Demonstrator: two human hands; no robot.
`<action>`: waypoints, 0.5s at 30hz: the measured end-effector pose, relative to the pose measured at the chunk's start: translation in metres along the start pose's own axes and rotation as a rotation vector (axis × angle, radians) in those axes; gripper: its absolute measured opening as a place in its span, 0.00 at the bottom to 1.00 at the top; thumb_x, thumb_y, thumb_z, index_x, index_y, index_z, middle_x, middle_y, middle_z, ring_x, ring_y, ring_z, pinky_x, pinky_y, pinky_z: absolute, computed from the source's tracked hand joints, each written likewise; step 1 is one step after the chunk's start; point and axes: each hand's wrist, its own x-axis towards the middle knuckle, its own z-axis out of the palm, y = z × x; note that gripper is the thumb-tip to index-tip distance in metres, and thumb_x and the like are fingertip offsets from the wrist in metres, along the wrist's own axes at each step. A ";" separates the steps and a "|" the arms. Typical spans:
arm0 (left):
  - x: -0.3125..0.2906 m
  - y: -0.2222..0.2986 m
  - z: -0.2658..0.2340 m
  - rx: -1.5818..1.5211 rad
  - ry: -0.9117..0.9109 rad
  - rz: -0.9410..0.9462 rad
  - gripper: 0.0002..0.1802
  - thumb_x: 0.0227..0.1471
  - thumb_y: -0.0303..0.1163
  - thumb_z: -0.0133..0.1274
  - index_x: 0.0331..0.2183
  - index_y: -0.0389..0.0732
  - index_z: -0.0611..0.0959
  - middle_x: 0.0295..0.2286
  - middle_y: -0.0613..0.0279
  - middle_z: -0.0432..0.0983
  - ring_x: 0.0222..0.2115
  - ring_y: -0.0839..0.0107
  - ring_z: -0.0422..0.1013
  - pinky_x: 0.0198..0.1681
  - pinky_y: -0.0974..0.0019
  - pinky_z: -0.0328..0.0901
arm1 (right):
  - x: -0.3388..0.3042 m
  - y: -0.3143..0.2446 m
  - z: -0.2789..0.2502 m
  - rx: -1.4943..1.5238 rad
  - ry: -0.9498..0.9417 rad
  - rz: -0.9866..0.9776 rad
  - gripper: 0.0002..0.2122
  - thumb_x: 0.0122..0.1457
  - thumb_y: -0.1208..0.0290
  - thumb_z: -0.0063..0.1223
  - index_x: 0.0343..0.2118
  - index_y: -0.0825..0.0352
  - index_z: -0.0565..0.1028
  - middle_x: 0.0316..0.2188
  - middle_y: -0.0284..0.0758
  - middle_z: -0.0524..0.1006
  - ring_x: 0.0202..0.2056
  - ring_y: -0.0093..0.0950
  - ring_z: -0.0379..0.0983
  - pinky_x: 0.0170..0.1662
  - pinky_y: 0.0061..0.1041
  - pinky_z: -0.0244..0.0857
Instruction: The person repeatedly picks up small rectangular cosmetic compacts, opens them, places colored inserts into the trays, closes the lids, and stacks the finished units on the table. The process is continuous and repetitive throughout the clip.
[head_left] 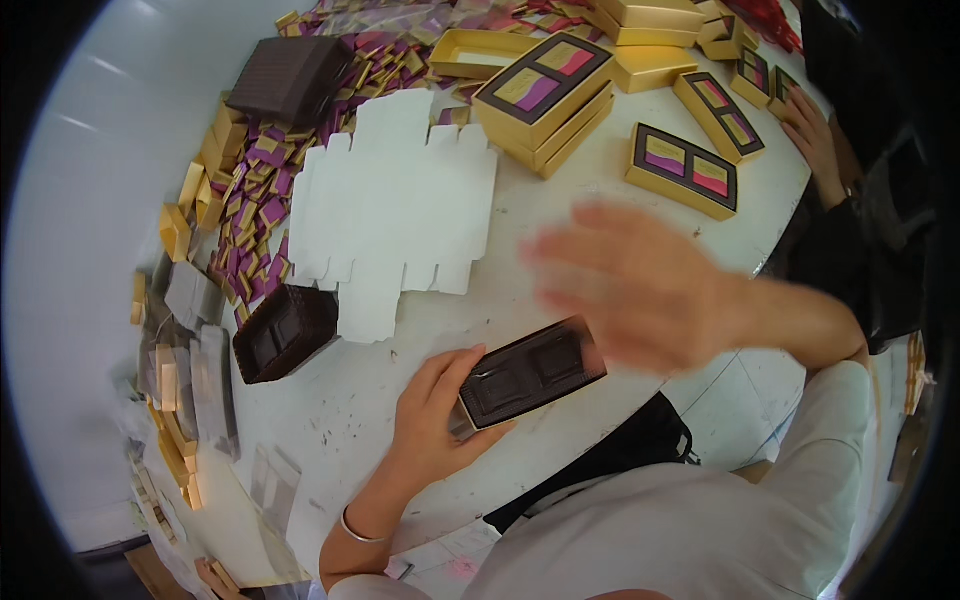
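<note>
My left hand (432, 408) is closed around the left end of a small gold box (530, 408) with a dark brown plastic tray (532, 372) in its top. The tray's two square recesses hold nothing. My right hand (640, 285), smeared by motion, hangs over the right end of the box with its fingers stretched out to the left; I cannot tell whether it touches the tray. To the left, a stack of nested brown trays (287, 335) lies tilted on the table. Beyond my hands is a flat unfolded white carton (400, 215).
Heaped small purple and gold wrapped pieces (262, 190) cover the far left, beside a stack of brown trays (290, 78). Filled gold boxes (545, 90) are stacked at the back, and one filled box (684, 170) stands nearer. At the right is another person's hand (815, 140).
</note>
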 end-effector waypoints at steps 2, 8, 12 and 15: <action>-0.003 -0.001 -0.002 0.011 0.011 -0.006 0.41 0.32 0.33 0.68 0.50 0.34 0.70 0.41 0.49 0.69 0.39 0.58 0.70 0.41 0.62 0.66 | 0.058 0.035 -0.010 -0.087 0.105 0.142 0.10 0.54 0.72 0.51 0.37 0.73 0.74 0.40 0.42 0.75 0.41 0.37 0.73 0.43 0.36 0.66; 0.000 -0.002 -0.005 -0.031 0.013 0.038 0.41 0.31 0.32 0.68 0.50 0.35 0.71 0.41 0.49 0.69 0.38 0.58 0.70 0.41 0.63 0.67 | 0.198 0.187 0.086 -0.341 -0.520 0.574 0.10 0.48 0.67 0.52 0.27 0.69 0.78 0.27 0.41 0.77 0.28 0.37 0.74 0.30 0.35 0.68; -0.002 -0.006 -0.005 -0.035 0.031 0.048 0.40 0.31 0.32 0.68 0.49 0.35 0.71 0.41 0.49 0.70 0.37 0.58 0.71 0.39 0.64 0.67 | 0.208 0.189 0.137 -0.365 -0.434 0.696 0.09 0.47 0.71 0.52 0.31 0.67 0.79 0.33 0.42 0.78 0.33 0.40 0.76 0.35 0.37 0.71; 0.000 -0.007 -0.003 -0.036 0.034 0.056 0.40 0.31 0.32 0.68 0.49 0.35 0.71 0.41 0.49 0.70 0.37 0.58 0.71 0.38 0.64 0.67 | 0.209 0.205 0.183 -0.368 -0.404 0.877 0.12 0.47 0.72 0.52 0.36 0.65 0.79 0.37 0.41 0.78 0.39 0.43 0.75 0.35 0.47 0.70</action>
